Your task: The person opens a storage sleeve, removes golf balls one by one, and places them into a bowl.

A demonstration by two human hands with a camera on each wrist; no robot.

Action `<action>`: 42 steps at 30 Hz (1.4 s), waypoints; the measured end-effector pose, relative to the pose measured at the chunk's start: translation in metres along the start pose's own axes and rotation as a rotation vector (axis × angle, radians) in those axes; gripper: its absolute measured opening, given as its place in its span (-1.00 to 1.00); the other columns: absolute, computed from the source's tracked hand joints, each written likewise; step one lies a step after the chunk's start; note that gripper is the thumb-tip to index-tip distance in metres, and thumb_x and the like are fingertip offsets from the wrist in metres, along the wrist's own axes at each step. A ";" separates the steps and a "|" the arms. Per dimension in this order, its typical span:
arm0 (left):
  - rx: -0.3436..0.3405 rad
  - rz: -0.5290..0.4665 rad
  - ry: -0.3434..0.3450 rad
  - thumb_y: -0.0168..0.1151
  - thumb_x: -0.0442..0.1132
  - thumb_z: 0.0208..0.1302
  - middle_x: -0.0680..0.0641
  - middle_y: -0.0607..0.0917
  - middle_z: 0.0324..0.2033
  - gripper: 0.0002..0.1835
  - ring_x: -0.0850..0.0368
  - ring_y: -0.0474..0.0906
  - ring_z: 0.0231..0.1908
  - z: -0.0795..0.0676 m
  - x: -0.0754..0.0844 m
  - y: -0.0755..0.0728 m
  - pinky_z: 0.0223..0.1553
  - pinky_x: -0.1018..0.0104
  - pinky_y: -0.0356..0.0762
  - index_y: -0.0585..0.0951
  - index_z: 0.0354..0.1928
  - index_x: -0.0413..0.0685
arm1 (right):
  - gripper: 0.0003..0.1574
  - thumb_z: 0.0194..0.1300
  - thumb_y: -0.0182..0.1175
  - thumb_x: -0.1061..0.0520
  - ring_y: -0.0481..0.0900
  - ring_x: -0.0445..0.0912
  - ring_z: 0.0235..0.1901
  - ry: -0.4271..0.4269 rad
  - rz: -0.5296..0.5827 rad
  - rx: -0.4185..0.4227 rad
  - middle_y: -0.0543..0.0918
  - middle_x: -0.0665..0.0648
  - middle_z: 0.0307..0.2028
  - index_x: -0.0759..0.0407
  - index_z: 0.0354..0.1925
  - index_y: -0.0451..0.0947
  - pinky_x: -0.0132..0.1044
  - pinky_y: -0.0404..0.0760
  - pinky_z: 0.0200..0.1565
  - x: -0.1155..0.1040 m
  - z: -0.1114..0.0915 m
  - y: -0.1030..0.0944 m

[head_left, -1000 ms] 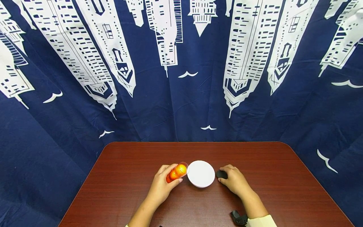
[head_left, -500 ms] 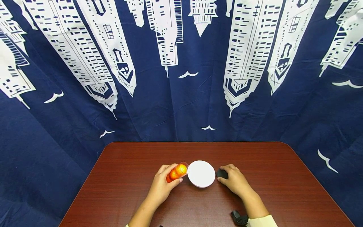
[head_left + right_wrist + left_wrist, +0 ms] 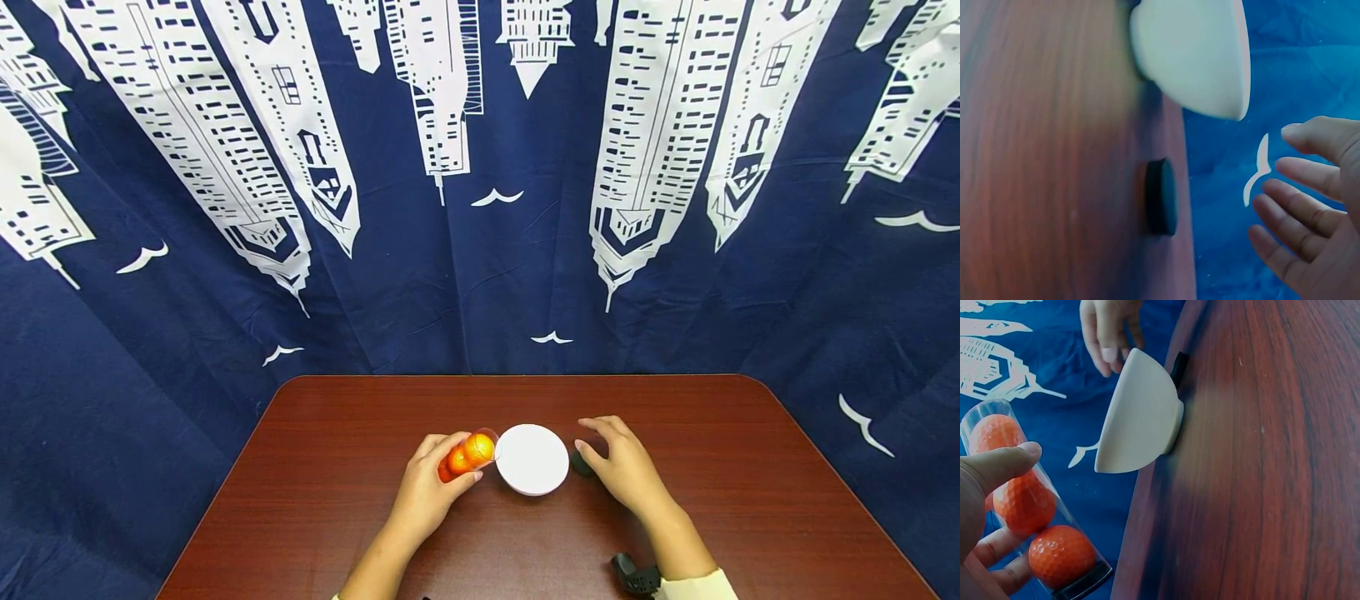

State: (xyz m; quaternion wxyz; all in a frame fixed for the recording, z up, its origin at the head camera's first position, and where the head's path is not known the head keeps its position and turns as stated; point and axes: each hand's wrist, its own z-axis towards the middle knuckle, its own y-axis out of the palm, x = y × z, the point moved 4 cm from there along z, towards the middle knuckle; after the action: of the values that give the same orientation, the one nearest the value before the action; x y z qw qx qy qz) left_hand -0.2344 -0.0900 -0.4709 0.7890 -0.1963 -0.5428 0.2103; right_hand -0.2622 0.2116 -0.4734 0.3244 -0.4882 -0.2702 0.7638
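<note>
My left hand (image 3: 427, 492) grips a clear tube (image 3: 1087, 583) holding three orange golf balls. Thumb and fingers wrap the tube's sides, as the left wrist view shows. The tube is tilted, with its clear end toward the white bowl (image 3: 532, 460) and its black end low. One ball (image 3: 1062, 555) sits against that black end, and another ball (image 3: 479, 447) is near the clear end. My right hand (image 3: 628, 471) is above the table with its fingers spread and relaxed, holding nothing. A round black cap (image 3: 1162, 197) lies on the table below it, partly covered by the hand in the head view.
The bowl stands upright between my hands on the brown wooden table (image 3: 360, 408). A black device (image 3: 635, 575) is at my right sleeve. Behind the table's far edge hangs a dark blue cloth (image 3: 405, 317) with white buildings and birds.
My right hand has let go of the black cap and lifted off it, its fingers opening out. The cap stays on the table. My left hand and the tube have hardly moved.
</note>
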 end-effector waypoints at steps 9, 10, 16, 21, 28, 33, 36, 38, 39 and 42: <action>0.006 -0.023 -0.001 0.59 -0.16 0.05 0.12 0.60 0.00 -0.43 0.16 0.57 0.05 -0.001 0.008 -0.003 0.15 0.07 0.57 0.65 0.16 0.29 | -0.58 0.36 0.32 0.14 0.68 -0.11 -0.06 -0.067 0.163 0.016 0.64 0.01 0.02 0.10 0.17 0.60 -0.17 0.71 -0.03 -0.034 -0.001 -0.012; 0.007 -0.021 -0.001 0.59 -0.17 0.05 0.12 0.60 0.00 -0.43 0.16 0.57 0.05 -0.001 0.009 -0.003 0.15 0.07 0.57 0.65 0.16 0.29 | -0.58 0.36 0.32 0.14 0.68 -0.14 -0.07 -0.073 0.174 0.011 0.64 -0.02 0.01 0.09 0.18 0.60 -0.20 0.71 -0.03 -0.037 -0.002 -0.013; 0.056 0.055 0.042 0.61 -0.16 0.00 0.13 0.62 -0.04 -0.44 0.12 0.56 0.03 0.000 0.016 -0.004 0.13 0.02 0.43 0.69 0.12 0.28 | -0.57 0.36 0.33 0.13 0.64 -0.27 -0.11 -0.106 0.254 -0.029 0.63 -0.10 0.00 0.02 0.18 0.60 -0.22 0.70 -0.02 -0.052 -0.006 -0.011; 0.095 0.167 0.103 0.64 -0.15 -0.05 0.13 0.62 -0.06 -0.43 0.11 0.54 -0.01 0.000 0.022 -0.004 0.10 -0.01 0.33 0.70 0.09 0.26 | -0.56 0.35 0.34 0.10 0.64 -0.29 -0.12 -0.128 0.314 -0.057 0.66 -0.02 0.02 0.01 0.19 0.60 -0.25 0.70 -0.03 -0.059 -0.008 -0.008; 0.120 0.260 0.177 0.67 -0.14 -0.09 0.10 0.62 -0.05 -0.41 0.11 0.55 -0.01 0.000 0.029 -0.003 0.20 -0.12 0.31 0.70 0.08 0.23 | -0.51 0.37 0.32 0.04 0.68 -0.23 -0.09 -0.122 0.421 -0.131 0.67 0.15 0.10 0.09 0.22 0.58 -0.30 0.69 -0.02 -0.065 -0.013 0.001; 0.153 0.360 0.240 0.69 -0.12 -0.14 0.09 0.62 -0.05 -0.39 0.09 0.54 0.01 0.000 0.031 -0.002 0.18 -0.11 0.31 0.70 0.07 0.25 | -0.49 0.36 0.33 0.05 0.70 -0.19 -0.08 -0.121 0.484 -0.161 0.66 0.21 0.10 0.16 0.22 0.58 -0.32 0.70 -0.05 -0.069 -0.016 0.010; 0.172 0.416 0.276 0.70 -0.12 -0.15 0.08 0.63 -0.06 -0.39 0.08 0.55 0.02 0.000 0.034 -0.002 0.17 -0.11 0.31 0.71 0.06 0.26 | -0.49 0.36 0.33 0.05 0.71 -0.18 -0.07 -0.124 0.498 -0.185 0.66 0.20 0.12 0.16 0.22 0.57 -0.31 0.71 -0.05 -0.072 -0.018 0.014; 0.177 0.447 0.300 0.70 -0.11 -0.15 0.08 0.63 -0.07 -0.39 0.07 0.54 0.01 -0.001 0.036 -0.002 0.17 -0.11 0.30 0.71 0.05 0.26 | -0.47 0.37 0.32 0.02 0.71 -0.18 -0.06 -0.123 0.507 -0.206 0.65 0.21 0.14 0.17 0.24 0.56 -0.31 0.71 -0.04 -0.074 -0.019 0.017; 0.181 0.461 0.313 0.70 -0.11 -0.15 0.08 0.63 -0.07 -0.40 0.06 0.54 0.01 0.000 0.037 -0.002 0.17 -0.11 0.29 0.71 0.05 0.25 | -0.46 0.37 0.32 0.02 0.71 -0.18 -0.06 -0.121 0.515 -0.217 0.64 0.21 0.16 0.18 0.24 0.55 -0.31 0.71 -0.04 -0.075 -0.020 0.018; 0.188 0.508 0.352 0.70 -0.10 -0.16 0.07 0.63 -0.09 -0.41 0.02 0.55 -0.01 0.000 0.040 -0.001 0.16 -0.10 0.29 0.72 0.03 0.24 | -0.42 0.37 0.32 0.00 0.71 -0.18 -0.06 -0.120 0.539 -0.235 0.62 0.25 0.18 0.21 0.27 0.53 -0.30 0.71 -0.03 -0.078 -0.021 0.021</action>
State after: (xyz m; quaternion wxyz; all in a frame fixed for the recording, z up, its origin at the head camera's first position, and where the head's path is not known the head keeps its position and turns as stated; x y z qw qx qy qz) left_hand -0.2210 -0.0694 -0.4393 0.8078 -0.2851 -0.3096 0.4127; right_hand -0.2230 0.1412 -0.4522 0.0348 -0.5307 -0.2363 0.8132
